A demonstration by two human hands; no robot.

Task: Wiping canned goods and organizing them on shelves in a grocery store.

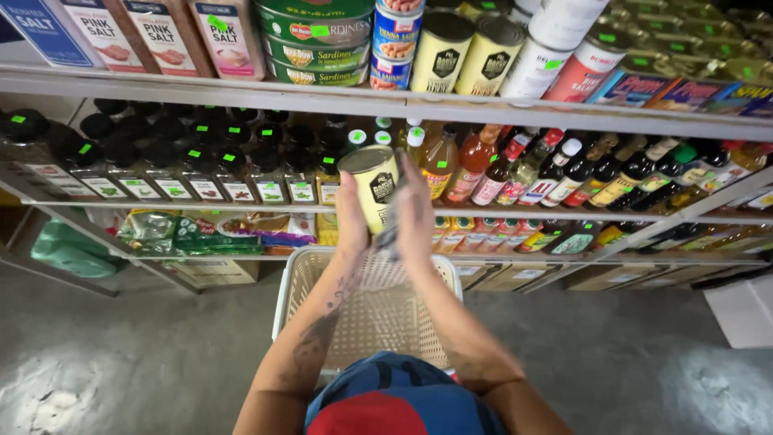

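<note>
I am watching the left hand point(351, 216) and the right hand point(415, 211) clasping a pale yellow can point(372, 185) between them, its gold lid tilting toward the camera and a dark badge label showing on its side. The can is hovering above a cream plastic basket point(299, 278), in front of a shelf point(241, 208) of dark-capped bottles point(185, 173) to the left and sauce bottles point(564, 173) to the right. Matching yellow cans point(467, 52) are lying on the shelf above.

Can point(372, 187) between hands point(385, 219), seemingly above basket point(294, 278).
</note>
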